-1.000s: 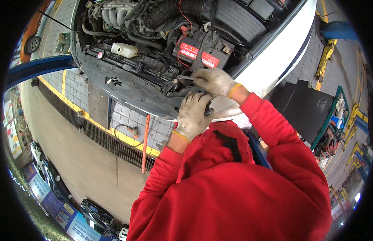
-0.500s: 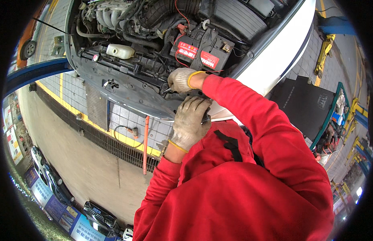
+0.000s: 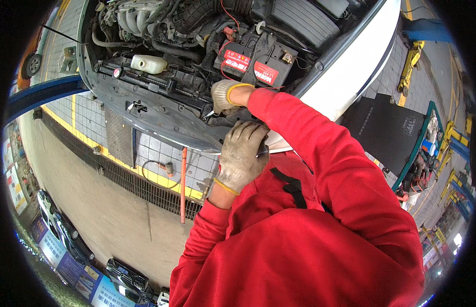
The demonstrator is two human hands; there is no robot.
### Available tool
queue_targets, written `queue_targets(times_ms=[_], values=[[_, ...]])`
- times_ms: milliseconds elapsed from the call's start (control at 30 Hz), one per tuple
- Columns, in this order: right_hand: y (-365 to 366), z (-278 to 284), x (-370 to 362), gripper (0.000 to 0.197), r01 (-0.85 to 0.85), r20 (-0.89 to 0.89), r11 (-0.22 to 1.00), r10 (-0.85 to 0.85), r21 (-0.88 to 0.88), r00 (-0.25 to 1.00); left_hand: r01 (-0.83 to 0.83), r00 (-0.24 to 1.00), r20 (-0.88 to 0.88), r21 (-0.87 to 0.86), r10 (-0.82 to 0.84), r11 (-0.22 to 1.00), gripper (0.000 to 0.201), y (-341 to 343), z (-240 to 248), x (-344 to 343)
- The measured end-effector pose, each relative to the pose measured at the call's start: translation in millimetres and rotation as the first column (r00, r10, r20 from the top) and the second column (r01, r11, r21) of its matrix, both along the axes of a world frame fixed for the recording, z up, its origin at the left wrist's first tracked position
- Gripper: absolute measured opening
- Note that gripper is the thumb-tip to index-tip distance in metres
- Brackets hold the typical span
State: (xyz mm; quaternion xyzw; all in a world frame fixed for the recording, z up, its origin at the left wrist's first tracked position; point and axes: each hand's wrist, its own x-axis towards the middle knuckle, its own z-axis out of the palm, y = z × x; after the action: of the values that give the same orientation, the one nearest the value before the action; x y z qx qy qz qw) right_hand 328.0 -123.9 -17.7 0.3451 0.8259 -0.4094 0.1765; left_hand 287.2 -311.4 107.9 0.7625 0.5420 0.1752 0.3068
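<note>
My right hand (image 3: pixel 226 96), in a pale work glove with a yellow cuff, is closed at the car's front panel (image 3: pixel 166 116), just in front of the battery (image 3: pixel 256 62). A slim silver metal tool (image 3: pixel 209 114) pokes out below its fingers; its far part is hidden in the glove. Nearer to me, my left hand (image 3: pixel 243 153), in a soiled glove, curls at the car's front corner. Between its thumb and fingers a dark piece (image 3: pixel 262 148) shows, too covered to name. Red sleeves cover both arms.
The open engine bay holds a whitish fluid reservoir (image 3: pixel 149 64), hoses and red wires. A white fender (image 3: pixel 345 77) runs along the right. An orange-red pole (image 3: pixel 183 184) stands below the bumper. Blue lift arms (image 3: pixel 48 92) reach in at the sides; a black-topped cart (image 3: pixel 384 130) is at right.
The car and surroundings have shifted slightly left in the picture. My right hand has shifted a little left and up with the tool; my left hand stays nearly where it was.
</note>
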Motion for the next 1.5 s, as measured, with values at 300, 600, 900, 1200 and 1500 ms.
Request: queue_targets(times_ms=[300, 600, 900, 1200, 1500], values=[[13.5, -27.1, -33.3, 0.045, -0.035, 0.268, 0.989, 0.072, -0.141, 0.961, 0.032, 0.999, -0.032, -0.012, -0.033, 0.999, 0.055, 0.3, 0.5, -0.5], [-25.9, -48.3, -1.7, 0.047, -0.107, 0.101, 0.990, 0.117, -0.092, 0.988, 0.026, 1.000, -0.007, -0.035, -0.026, 0.999, 0.057, 1.6, 6.9, -1.3], [-50.2, -56.4, 18.1, 0.041, -0.057, -0.104, 0.992, 0.046, -0.111, 0.994, 0.017, 1.000, 0.014, -0.053, -0.017, 0.998, 0.055, 3.3, 6.9, -2.5], [-24.0, -28.3, 6.2, 0.052, -0.053, -0.051, 0.999, 0.054, 0.007, 0.997, 0.025, 1.000, 0.008, -0.053, -0.024, 0.998, 0.054, 2.6, 5.5, -2.8], [-32.9, -45.0, 11.0, 0.056, -0.101, -0.029, 0.992, 0.099, -0.074, 0.995, 0.038, 0.999, 0.004, -0.053, -0.038, 0.998, 0.055, 3.5, 6.9, -3.7]])
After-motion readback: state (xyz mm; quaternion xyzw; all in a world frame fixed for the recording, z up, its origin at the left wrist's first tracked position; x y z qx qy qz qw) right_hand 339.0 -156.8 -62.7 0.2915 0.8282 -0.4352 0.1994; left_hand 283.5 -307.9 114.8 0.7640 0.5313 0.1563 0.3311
